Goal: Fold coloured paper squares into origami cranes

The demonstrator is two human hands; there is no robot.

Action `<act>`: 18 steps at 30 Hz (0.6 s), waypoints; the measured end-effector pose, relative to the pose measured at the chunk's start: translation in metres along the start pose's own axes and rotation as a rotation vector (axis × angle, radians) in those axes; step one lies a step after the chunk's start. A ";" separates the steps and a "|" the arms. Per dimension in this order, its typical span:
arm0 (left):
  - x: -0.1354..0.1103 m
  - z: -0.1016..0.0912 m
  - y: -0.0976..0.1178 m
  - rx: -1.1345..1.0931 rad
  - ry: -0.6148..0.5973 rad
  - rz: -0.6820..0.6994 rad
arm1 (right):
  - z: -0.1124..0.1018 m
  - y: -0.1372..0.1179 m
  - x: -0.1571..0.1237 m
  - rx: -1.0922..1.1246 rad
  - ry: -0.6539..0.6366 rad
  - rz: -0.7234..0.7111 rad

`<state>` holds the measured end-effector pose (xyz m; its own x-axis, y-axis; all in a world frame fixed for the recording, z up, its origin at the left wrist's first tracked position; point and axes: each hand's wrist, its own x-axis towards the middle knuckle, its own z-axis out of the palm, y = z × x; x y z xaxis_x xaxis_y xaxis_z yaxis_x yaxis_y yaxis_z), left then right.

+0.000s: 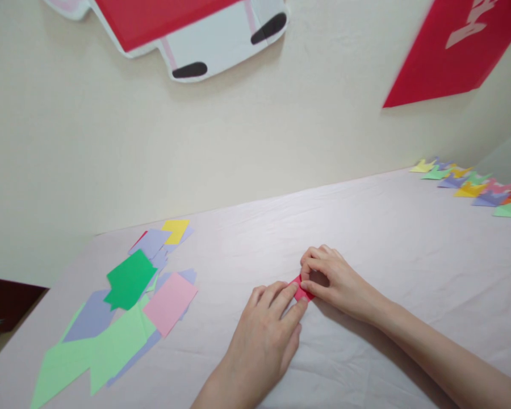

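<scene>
A small folded piece of red paper (299, 292) lies on the pale cloth, mostly hidden under my fingers. My left hand (270, 325) comes in from below, its bent fingertips holding the paper down on its left and near sides. From the right, my right hand (334, 278) pinches the paper's right part, thumb and index finger curled into a ring. Whatever fold lies between those fingertips is too small to make out.
Loose colored paper, including a green piece (132, 278), a pink square (171, 304) and a light green sheet (119, 341), overlaps at left. Several folded paper shapes (470, 189) stand in rows at far right. Behind the cloth-covered table (230, 244) rises a wall with red decorations (455, 54).
</scene>
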<state>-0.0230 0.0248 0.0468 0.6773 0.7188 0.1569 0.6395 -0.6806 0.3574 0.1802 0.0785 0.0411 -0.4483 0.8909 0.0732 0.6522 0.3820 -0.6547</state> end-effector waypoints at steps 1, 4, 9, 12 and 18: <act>0.001 0.000 0.000 0.000 0.003 0.000 | 0.000 0.000 0.000 -0.004 -0.001 0.000; 0.002 -0.001 0.000 0.007 -0.001 -0.005 | -0.001 0.001 0.000 -0.009 -0.004 0.001; 0.001 -0.001 -0.001 -0.002 0.008 -0.001 | -0.002 0.004 0.001 0.012 -0.037 -0.014; -0.001 0.000 -0.001 -0.024 0.011 -0.009 | -0.003 0.005 0.001 0.011 -0.044 -0.016; 0.001 -0.001 -0.001 -0.015 -0.005 -0.010 | -0.003 0.004 0.001 0.014 -0.046 -0.011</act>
<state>-0.0235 0.0269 0.0478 0.6729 0.7246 0.1487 0.6407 -0.6714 0.3724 0.1847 0.0815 0.0408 -0.4827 0.8746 0.0460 0.6388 0.3875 -0.6647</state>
